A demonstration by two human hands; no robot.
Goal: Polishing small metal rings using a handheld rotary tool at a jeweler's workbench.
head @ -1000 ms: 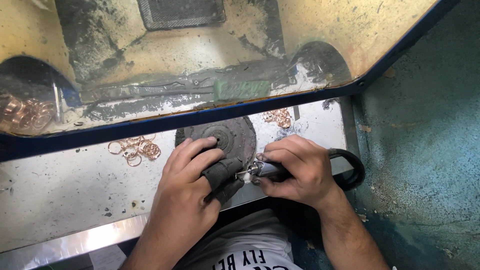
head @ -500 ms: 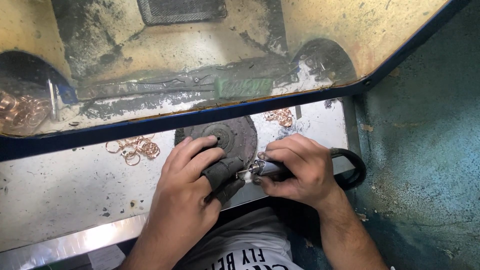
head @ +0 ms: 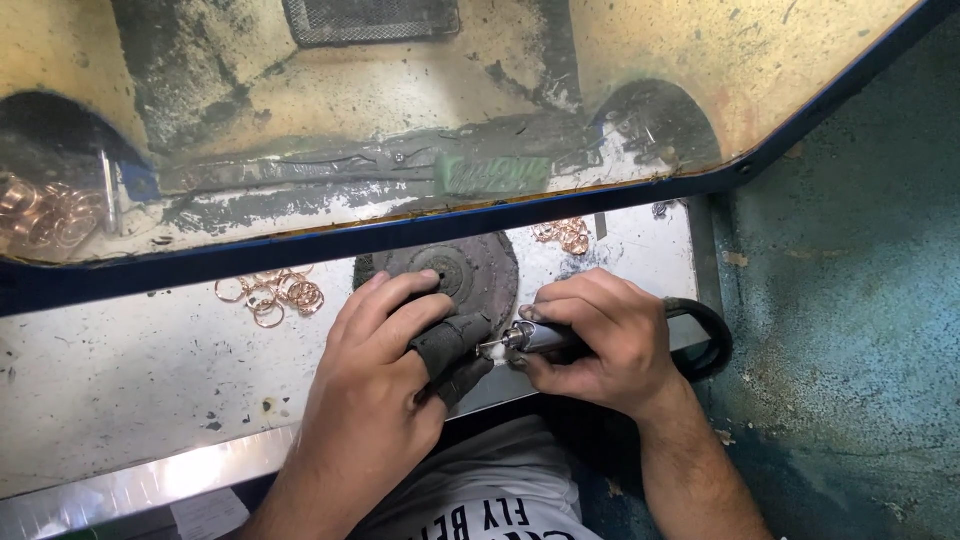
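Head view looks down at a dusty metal bench (head: pixel 130 380) under a grimy shield (head: pixel 300 200). The right hand (head: pixel 600 335) has its grip closed around a slim rotary tool (head: pixel 540 338), tip pointing left at the left hand (head: pixel 385 370). That hand's thumb and forefinger wear dark finger guards (head: pixel 450 350) and pinch together right at the tool's tip; whatever small piece they hold is too hidden to tell. Both hands sit at the near edge of the bench, just in front of a dark round pad (head: pixel 450 270). Copper rings (head: pixel 275 293) lie left of it, with more rings (head: pixel 565 235) behind.
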